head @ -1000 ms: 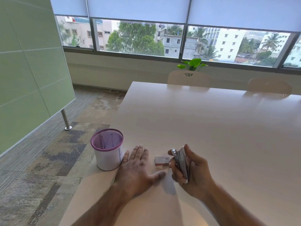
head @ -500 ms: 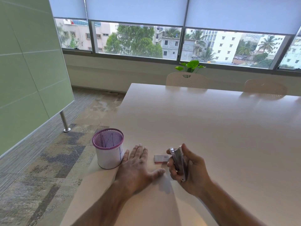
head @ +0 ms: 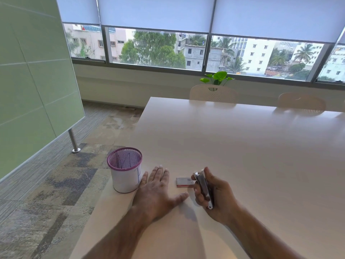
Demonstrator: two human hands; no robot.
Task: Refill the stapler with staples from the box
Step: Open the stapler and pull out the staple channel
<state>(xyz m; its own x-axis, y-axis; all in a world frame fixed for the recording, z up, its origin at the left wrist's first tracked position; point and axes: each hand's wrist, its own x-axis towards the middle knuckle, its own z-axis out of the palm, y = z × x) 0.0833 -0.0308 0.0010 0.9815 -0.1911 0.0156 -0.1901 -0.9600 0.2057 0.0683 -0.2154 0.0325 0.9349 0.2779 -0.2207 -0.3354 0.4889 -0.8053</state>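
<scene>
A small metal stapler [head: 203, 189] stands on end in my right hand [head: 216, 197], which is shut around it just above the white table [head: 242, 156]. The small white staple box [head: 183, 182] with a red edge lies flat on the table just left of that hand, closed as far as I can tell. My left hand [head: 156, 191] rests palm down on the table with its fingers spread, left of the box, thumb pointing toward it and not touching it.
A purple-rimmed mesh pen cup [head: 125, 171] stands near the table's left edge, against my left hand. Two pale chairs [head: 212, 93] stand at the far side with a green plant [head: 217, 77] behind. A green partition [head: 33, 81] stands over the carpet on the left.
My hands, the stapler and the box keep almost the same pose. The camera has tilted slightly, shifting the view.
</scene>
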